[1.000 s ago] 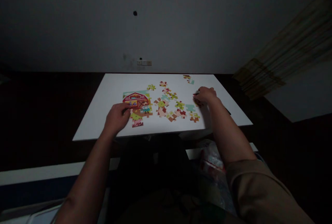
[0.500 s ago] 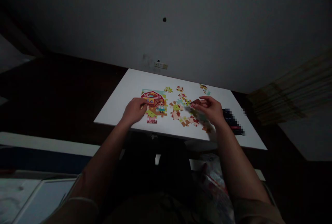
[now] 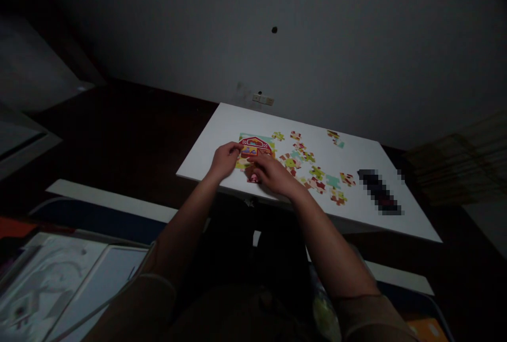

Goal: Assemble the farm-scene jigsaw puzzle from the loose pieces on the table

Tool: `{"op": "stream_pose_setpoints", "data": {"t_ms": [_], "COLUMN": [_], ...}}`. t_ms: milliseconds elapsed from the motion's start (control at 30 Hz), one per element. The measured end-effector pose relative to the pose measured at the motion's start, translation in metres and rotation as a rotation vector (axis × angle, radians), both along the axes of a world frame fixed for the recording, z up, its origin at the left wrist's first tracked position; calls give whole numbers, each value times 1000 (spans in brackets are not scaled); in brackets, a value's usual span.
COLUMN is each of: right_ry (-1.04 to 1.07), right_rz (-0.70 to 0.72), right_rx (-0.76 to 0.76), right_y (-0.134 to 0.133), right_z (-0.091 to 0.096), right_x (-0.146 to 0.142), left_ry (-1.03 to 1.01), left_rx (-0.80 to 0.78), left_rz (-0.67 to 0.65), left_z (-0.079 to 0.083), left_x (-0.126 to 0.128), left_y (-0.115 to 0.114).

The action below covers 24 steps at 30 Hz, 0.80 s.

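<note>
Home room with curtain, wall switch

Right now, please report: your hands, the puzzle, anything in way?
Left hand at barn jigsaw puzzle; right hand over it. Loose pieces rightward. Pixelated object beyond.

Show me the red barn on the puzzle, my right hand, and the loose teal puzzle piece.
Red barn [image 3: 253, 143]: head view, on its roof.
Right hand [image 3: 275, 173]: head view, on the back of the hand.
Teal puzzle piece [image 3: 333, 181]: head view, on the middle of the piece.
</note>
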State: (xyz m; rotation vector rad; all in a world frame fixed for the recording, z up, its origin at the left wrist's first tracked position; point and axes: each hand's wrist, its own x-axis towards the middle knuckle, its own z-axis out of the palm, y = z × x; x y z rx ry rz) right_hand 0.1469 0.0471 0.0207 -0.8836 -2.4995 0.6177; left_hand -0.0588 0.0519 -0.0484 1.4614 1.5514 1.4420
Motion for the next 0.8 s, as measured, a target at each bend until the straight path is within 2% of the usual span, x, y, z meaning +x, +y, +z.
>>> {"op": "stream_pose_setpoints", "data": {"t_ms": [133,267,367,467,533,600,700,800], "right_ry": [-91,-210,-228,-119,-60,-36,-45,-53], "right_rz": [97,199,230,138,18,-77,-126,-178], "right_rx": [-165,-216,-88,52,70,76,87,107], "right_y": [11,22,24,16,5,-11,-32,-44], "right_z": [12,14,8,2,-3,-10,-24,-36], "right_x": [-18,-39,-48,-39,-24,-6,12,17], "left_ry": [-96,-131,-129,-119,-53,117,413,615], "left_rx": [12,20,15,10,23,73,106,55], "left_rz": [39,50,72,98,107,71,-73,-134], "left_z": [1,2,4,11,16,19,16,10], "left_x": [-2,-4,-5,-5,-4,1,13,27], "left_y": [1,0,1,-4,-16,-37,-74,-104]}}
